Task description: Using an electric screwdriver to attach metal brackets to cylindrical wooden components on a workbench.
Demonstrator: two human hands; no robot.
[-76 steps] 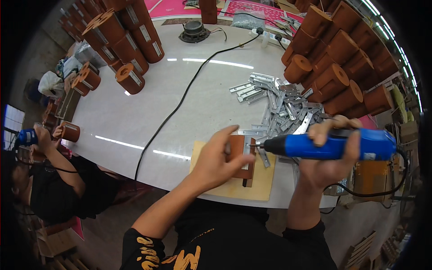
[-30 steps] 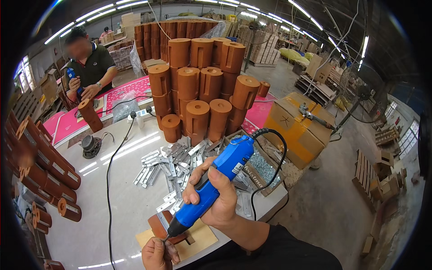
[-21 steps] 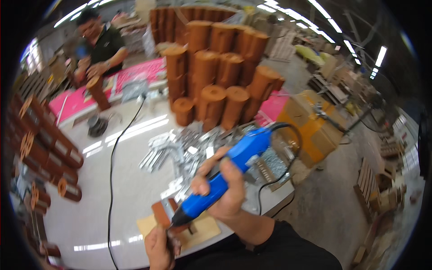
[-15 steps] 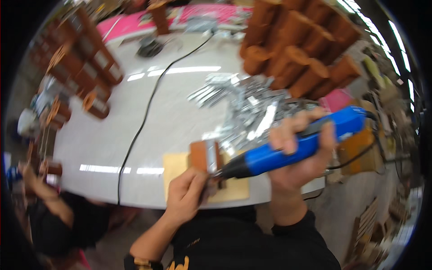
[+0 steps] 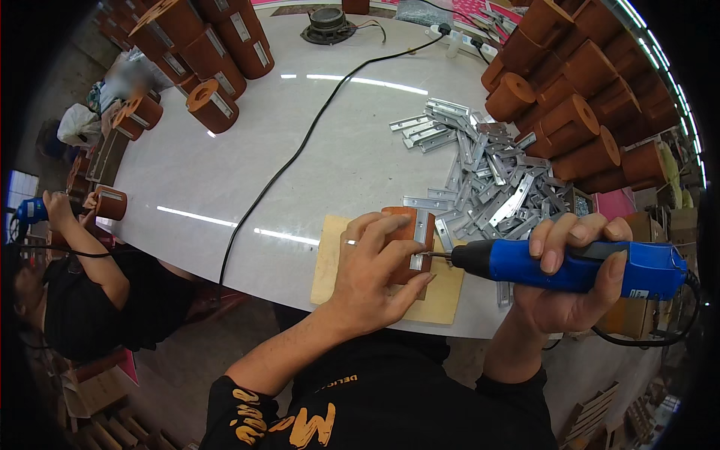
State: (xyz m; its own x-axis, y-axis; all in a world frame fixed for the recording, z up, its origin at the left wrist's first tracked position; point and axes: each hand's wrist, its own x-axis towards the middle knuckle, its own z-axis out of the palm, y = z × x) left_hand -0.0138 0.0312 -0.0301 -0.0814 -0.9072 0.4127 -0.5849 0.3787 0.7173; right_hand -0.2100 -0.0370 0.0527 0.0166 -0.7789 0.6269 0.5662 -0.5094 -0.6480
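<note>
My left hand [image 5: 371, 274] is wrapped over a short brown cylinder [image 5: 397, 215], pressing it down on a yellow board [image 5: 328, 259]. A silver metal strip [image 5: 421, 225] with holes runs along the cylinder's side. In my right hand [image 5: 574, 277] is a blue electric screwdriver [image 5: 517, 264] with a black nose, held almost level. Its thin bit reaches the lower end of the strip, beside my left thumb and fingers. My palm and fingers hide part of the cylinder, and whether a screw sits at the bit is too small to tell.
Loose metal strips [image 5: 487, 169] lie heaped beyond the screwdriver. Brown cylinders [image 5: 566, 127] are stacked at the far right, more [image 5: 214, 64] at the far left. A black cable [image 5: 300, 154] crosses the white table [image 5: 187, 172]. A co-worker [image 5: 90, 277] handles another blue screwdriver at left.
My view has shifted, so the table scene sits differently. The screwdriver has swung from a slant to nearly level. My left hand's fingers now spread over the cylinder, instead of gripping its near end.
</note>
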